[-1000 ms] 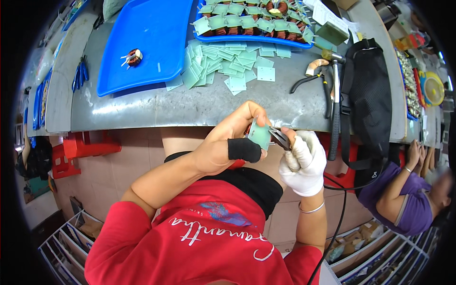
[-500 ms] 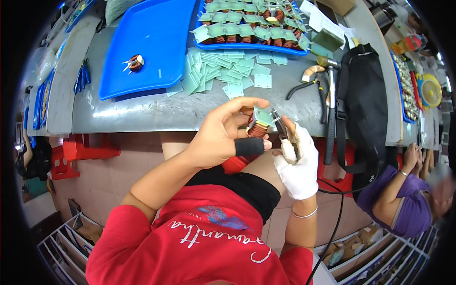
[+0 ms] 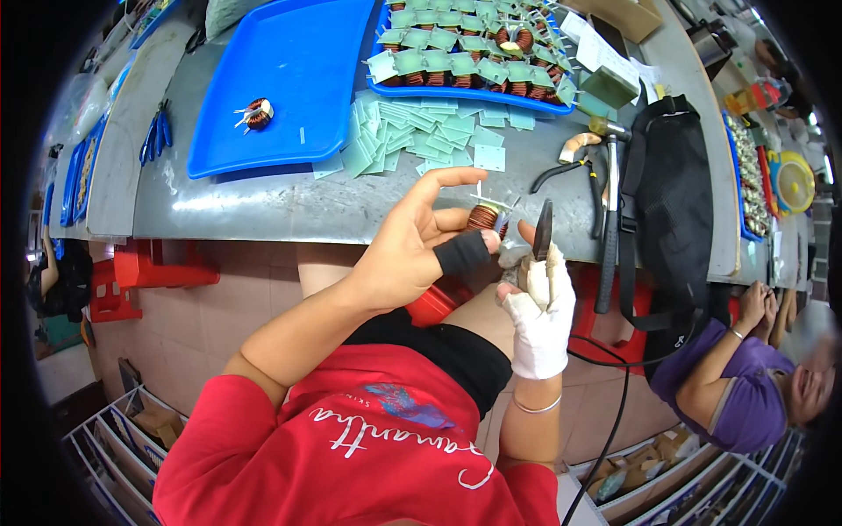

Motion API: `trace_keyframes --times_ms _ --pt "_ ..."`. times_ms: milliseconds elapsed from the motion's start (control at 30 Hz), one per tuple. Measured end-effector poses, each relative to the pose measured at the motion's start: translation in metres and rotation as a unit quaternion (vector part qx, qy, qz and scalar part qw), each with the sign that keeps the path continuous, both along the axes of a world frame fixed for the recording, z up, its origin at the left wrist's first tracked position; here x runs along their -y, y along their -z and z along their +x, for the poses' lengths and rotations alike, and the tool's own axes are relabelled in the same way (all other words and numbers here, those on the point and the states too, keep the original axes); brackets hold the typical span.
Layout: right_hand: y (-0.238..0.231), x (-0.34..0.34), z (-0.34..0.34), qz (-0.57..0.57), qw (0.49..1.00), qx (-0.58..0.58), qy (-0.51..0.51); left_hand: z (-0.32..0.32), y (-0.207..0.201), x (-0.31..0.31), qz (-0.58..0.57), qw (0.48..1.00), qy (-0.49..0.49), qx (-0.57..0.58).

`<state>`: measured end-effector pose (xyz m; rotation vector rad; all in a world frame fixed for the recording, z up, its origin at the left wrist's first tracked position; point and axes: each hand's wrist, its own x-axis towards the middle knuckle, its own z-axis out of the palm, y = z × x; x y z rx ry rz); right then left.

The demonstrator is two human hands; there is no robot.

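My left hand [image 3: 405, 245], with a black band around one finger, grips a copper-wound coil [image 3: 484, 216] just beyond the table's near edge. A pale green plate [image 3: 493, 202] with metal pins sits on the coil's upper end. Close by on the right is my right hand [image 3: 539, 320], in a white glove with some fingertips bare. It is closed around a tool with a dark, pointed metal tip [image 3: 545, 230]. The tip points up and stands apart from the coil; fingers hide the tool's lower part, so its kind cannot be told.
A blue tray [image 3: 206, 145] holds one coil [image 3: 256, 114]; another blue tray [image 3: 386, 90] is full of coils with green plates. Loose green plates [image 3: 438, 131] lie nearby. On the right are a hammer [image 3: 611, 197], pliers [image 3: 561, 174] and a black bag [image 3: 671, 193]. Another person sits far right.
The coil has tilted in my left hand, its plate now seen nearly edge-on. My right hand has drawn back from it, and the tool's tip has swung upright.
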<state>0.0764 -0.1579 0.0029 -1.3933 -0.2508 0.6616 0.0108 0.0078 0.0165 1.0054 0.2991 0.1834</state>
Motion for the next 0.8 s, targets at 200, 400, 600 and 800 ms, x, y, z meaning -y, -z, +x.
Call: trace_keyframes --times_ms 200,400,600,800 --pt "-0.013 -0.01 0.0 0.02 1.0 -0.009 0.005 0.0 0.008 -0.002 -0.022 1.0 0.017 0.001" --pt "-0.007 -0.012 -0.002 0.06 0.996 -0.058 0.014 -0.001 0.017 -0.005 0.003 0.999 0.044 0.026" --pt "-0.011 -0.018 -0.005 0.083 0.99 -0.112 -0.01 -0.01 0.019 -0.008 -0.024 1.0 0.007 -0.004" --pt "-0.013 -0.02 -0.005 0.124 0.985 -0.116 -0.008 -0.006 0.02 -0.005 -0.026 0.999 0.016 0.02"
